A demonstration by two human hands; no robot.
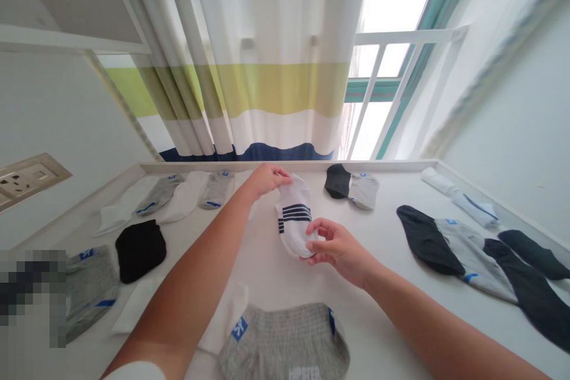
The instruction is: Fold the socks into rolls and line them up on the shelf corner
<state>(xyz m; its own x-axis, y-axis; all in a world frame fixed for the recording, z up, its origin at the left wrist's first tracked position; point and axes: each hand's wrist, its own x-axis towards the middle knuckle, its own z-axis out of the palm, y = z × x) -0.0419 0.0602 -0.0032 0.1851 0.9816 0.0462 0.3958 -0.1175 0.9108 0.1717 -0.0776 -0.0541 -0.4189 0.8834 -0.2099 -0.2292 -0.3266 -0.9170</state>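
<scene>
A white sock with dark stripes point(294, 214) is held up over the white table point(383, 261) between both hands. My left hand point(267, 179) pinches its far end, fingers closed on the fabric. My right hand point(336, 248) grips its near end with curled fingers. A grey sock with a blue tag point(289, 344) lies just in front of me, partly over a white sock point(225, 317).
Several socks lie spread around: a black one point(140, 248) and grey ones point(91, 288) at left, grey and white ones point(178, 193) at the back, a black and grey pair point(351, 185), dark and grey ones point(472, 255) at right. Striped curtain point(267, 71), window and wall socket point(27, 178) behind.
</scene>
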